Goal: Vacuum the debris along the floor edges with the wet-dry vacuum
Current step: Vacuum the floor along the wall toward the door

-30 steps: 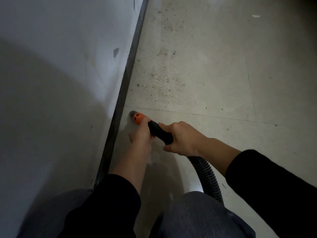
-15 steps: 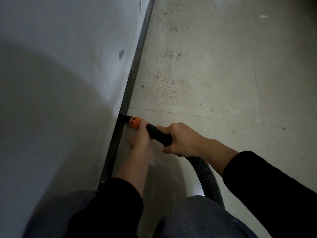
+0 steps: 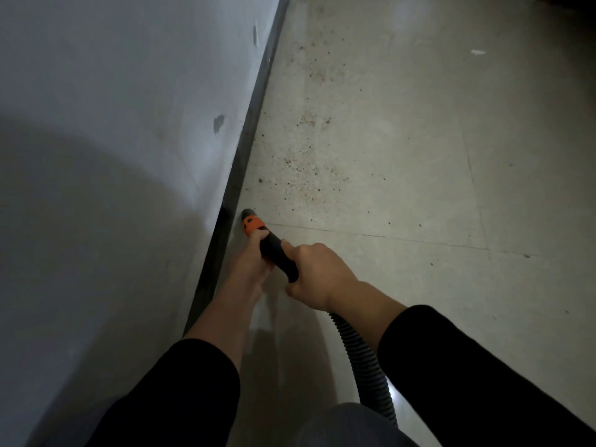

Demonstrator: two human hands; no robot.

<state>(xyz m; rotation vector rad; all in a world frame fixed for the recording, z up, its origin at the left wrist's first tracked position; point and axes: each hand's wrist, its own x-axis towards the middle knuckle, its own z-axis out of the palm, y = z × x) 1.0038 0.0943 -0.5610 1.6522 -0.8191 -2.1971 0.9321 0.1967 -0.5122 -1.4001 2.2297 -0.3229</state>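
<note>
Both hands grip the nozzle [image 3: 253, 224]: the left hand [image 3: 248, 266] curls its fingers [image 3: 259, 234] round it just behind the orange collar, and the right hand [image 3: 317, 275] wraps the black grip farther back. The tip sits on the floor [image 3: 419, 285] just beside the baseboard [image 3: 254, 124] (a dark strip under the wall [image 3: 113, 124]). Debris [image 3: 300, 175] lies scattered just ahead; the hose [image 3: 364, 356] trails back under the right wrist
</note>
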